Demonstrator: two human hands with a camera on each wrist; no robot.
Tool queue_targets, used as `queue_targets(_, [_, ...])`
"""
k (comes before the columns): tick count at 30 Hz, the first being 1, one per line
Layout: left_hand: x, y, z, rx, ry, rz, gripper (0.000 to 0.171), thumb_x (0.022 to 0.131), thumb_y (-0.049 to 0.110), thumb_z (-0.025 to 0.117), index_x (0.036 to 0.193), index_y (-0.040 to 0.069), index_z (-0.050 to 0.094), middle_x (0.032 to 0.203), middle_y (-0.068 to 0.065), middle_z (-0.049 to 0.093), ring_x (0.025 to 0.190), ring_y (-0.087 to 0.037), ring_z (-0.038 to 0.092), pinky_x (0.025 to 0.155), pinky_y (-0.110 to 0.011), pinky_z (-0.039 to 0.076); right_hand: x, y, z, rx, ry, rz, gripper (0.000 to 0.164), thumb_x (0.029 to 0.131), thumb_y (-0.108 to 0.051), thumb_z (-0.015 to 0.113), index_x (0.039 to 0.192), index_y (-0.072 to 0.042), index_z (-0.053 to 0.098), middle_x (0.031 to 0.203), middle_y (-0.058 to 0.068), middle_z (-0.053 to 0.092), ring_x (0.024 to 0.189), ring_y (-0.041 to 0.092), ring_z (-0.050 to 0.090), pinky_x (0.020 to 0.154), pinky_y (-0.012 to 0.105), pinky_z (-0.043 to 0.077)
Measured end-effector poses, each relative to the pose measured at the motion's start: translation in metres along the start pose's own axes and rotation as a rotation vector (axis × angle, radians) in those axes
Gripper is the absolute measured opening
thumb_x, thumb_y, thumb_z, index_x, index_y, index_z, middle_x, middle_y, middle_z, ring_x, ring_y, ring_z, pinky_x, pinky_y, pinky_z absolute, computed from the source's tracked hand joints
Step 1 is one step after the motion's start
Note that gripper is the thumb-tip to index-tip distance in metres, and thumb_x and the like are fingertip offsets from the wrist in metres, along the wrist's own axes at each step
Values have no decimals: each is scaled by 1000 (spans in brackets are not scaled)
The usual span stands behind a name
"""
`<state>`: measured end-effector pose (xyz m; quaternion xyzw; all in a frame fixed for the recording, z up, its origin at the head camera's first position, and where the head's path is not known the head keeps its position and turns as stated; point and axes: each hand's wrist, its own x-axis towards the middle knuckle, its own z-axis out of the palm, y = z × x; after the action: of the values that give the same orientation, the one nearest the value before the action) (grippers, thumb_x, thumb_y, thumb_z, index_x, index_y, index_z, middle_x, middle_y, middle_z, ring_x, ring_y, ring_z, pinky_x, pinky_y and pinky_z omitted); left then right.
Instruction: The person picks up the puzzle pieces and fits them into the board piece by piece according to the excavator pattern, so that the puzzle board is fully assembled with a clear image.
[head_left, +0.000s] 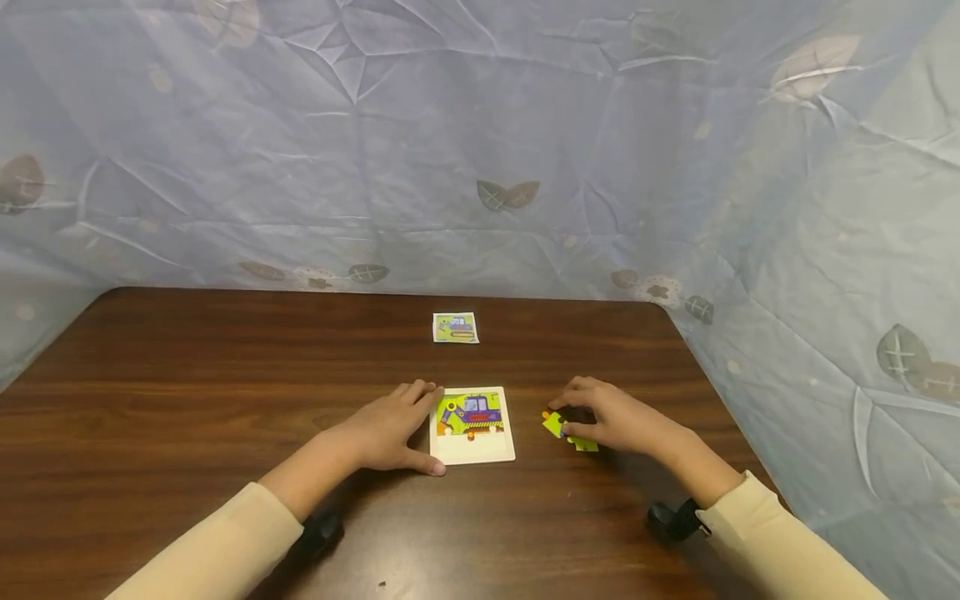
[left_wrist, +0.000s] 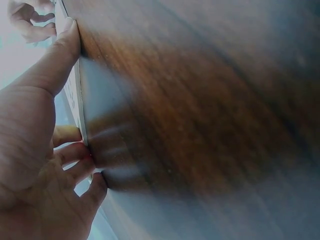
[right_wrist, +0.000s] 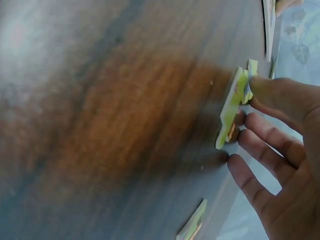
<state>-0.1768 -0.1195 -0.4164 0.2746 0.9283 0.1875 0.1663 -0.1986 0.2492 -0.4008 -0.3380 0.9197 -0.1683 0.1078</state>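
The puzzle tray (head_left: 476,452) lies on the brown table (head_left: 187,417), a purple digger picture across its upper part and plain white below. Along the tray's left edge, the left hand (head_left: 386,429) rests with thumb and fingers spread, touching the rim. Right of the tray, the right hand (head_left: 622,421) arches over 2 green puzzle pieces (head_left: 553,424), fingers apart; its thumb touches 1, but I cannot tell whether it pinches it. The other lies farther from the tray. Beyond the tray sits 1 small picture card (head_left: 455,327) with a similar digger.
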Motion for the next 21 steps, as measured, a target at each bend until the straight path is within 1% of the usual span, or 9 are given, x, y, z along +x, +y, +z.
queue_targets(2, [1,0,0,6,-2,-4,113,83,64,79,165,5,28,171,-21,28,158,-43,30,122,-63,36,1,1,-1,1,-4,-1,32,98,-21,75,129,-17,73,126,1,68,113,20,64,92,40,55])
queue_targets(5, [2,0,0,12,-7,-6,113,84,65,79,165,5,28,171,-21,28,158,-44,29,122,-63,36,1,3,-2,-3,-12,-3,32,96,-20,76,129,-18,73,126,1,68,113,20,64,92,40,55])
queue_targets(10, [0,1,-1,7,-10,-4,113,85,65,78,165,4,28,171,-22,27,158,-44,29,122,-64,36,2,4,-1,-3,-3,-9,30,96,-20,77,125,-15,73,124,0,68,113,21,65,93,42,57])
queue_targets(15, [-1,1,-2,1,-9,-6,113,84,65,78,165,4,28,171,-23,27,158,-44,28,122,-64,35,4,4,1,-5,26,-17,27,97,-23,77,121,-12,72,118,1,68,108,20,67,91,40,58])
queue_targets(21, [0,1,-2,3,-12,-7,113,85,65,78,166,5,27,172,-22,27,159,-43,28,123,-64,34,2,9,2,6,40,-11,29,97,-25,76,122,-11,72,116,3,67,106,20,67,90,40,60])
